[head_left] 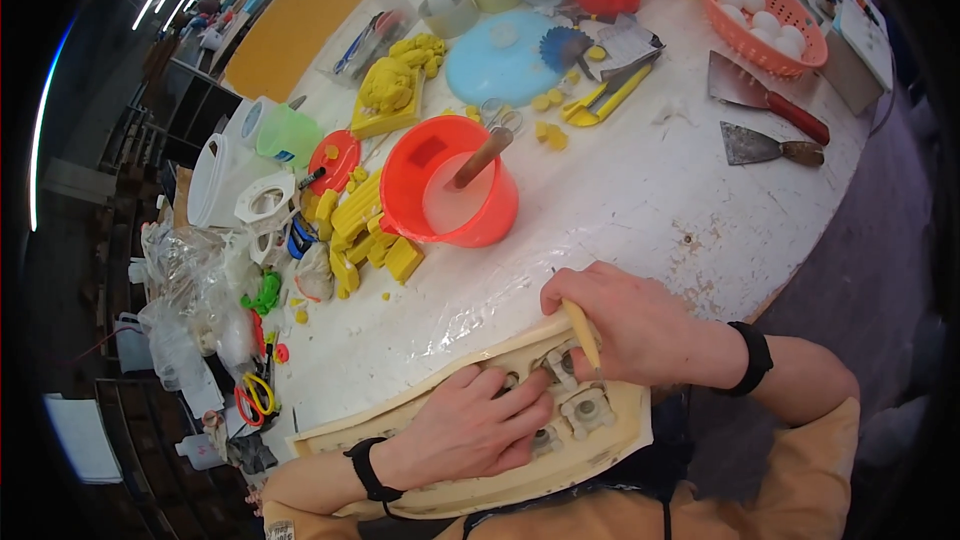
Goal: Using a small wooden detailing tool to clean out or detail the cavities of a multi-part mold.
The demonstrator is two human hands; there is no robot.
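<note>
A cream-coloured shallow mould (625, 410) with grey, bolt-like shapes set in its recesses lies tilted at the table's near edge, against my body. My left hand (475, 425) rests across its middle, fingers stretched out, their tips at one of the recesses. Over the mould's right part, my right hand (635, 325) is closed on a thin hand tool with a yellow handle (580, 330). That tool slants down between my fingers, its lower tip near a recess. The fingertips of my right hand reach toward those of my left, and what lies under them is partly hidden.
Beyond the mould stands a red bucket (400, 175) of pale liquid with a wooden-handled tool. Yellow clay blocks (360, 210) lie beside it, scissors (255, 398) at the left. Two scrapers (760, 143) and a pink basket (715, 15) of white balls sit far right.
</note>
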